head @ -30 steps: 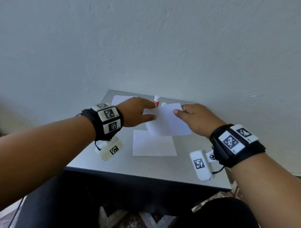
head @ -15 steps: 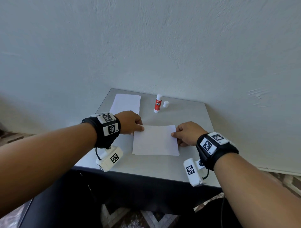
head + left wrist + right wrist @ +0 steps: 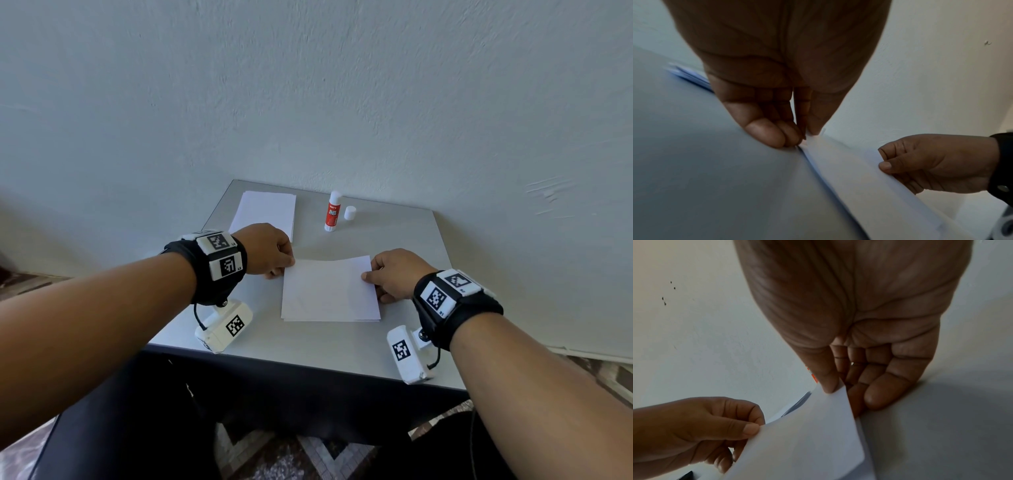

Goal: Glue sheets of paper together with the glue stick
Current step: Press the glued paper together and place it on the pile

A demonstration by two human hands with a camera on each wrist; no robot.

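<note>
A white top sheet (image 3: 329, 289) lies over another white sheet (image 3: 332, 320) on the grey table (image 3: 308, 346), its near edge down and its far edge slightly raised. My left hand (image 3: 286, 265) pinches the sheet's far left corner, seen close in the left wrist view (image 3: 812, 134). My right hand (image 3: 371, 274) pinches the sheet's right edge between thumb and fingers (image 3: 833, 391). The uncapped red and white glue stick (image 3: 332, 211) stands at the back of the table, its white cap (image 3: 349, 212) beside it.
A stack of white paper (image 3: 265, 212) lies at the table's back left, just beyond my left hand. A pale wall (image 3: 342, 102) rises right behind the table. The table's front edge (image 3: 308, 363) runs below my wrists.
Both hands have brought the top sheet down from in front of the glue stick toward me and laid it over the lower sheet. The glue stick and cap now show behind it.
</note>
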